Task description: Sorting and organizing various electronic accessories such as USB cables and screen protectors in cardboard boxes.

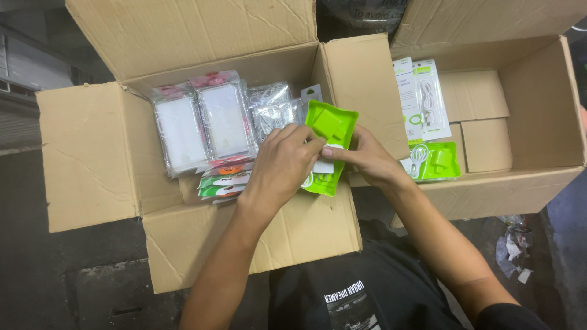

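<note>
Landmark = the big open cardboard box (202, 183) on the person's left side, flaps spread flat so the inside stays reachable. Both hands meet over the near right corner of that box, holding a lime-green plastic tray (330, 131) tilted up on its long edge, hollow side facing the camera, prob. so the moulded pockets can be seen and reached while it's worked on. Left hand (282, 164) covers the tray's lower left part, fingers (299, 142) curled closed around its edge; looks like a firm hold, though exactly what sits under the palm is hidden. Right hand (365, 156) comes in from the tray's right side, thumb and forefinger pinched shut on a small white piece (323, 165) at the tray's middle; can't tell if it's a card or a plug. A bit of white cable (307, 179) shows at the tray's bottom edge. Inside the box, left of the tray: clear-bagged white packs (205, 125) stood in a row w/ red tops, bagged cable coils (272, 110) next to them, and green-white flat packs (223, 183) stacked at the near wall. Right of the box sits a second cardboard box (526, 116), holding carded white cables (422, 98) leaning upright and another green tray w/ cable (431, 162) lying flat, pockets up, near its front wall.
</note>
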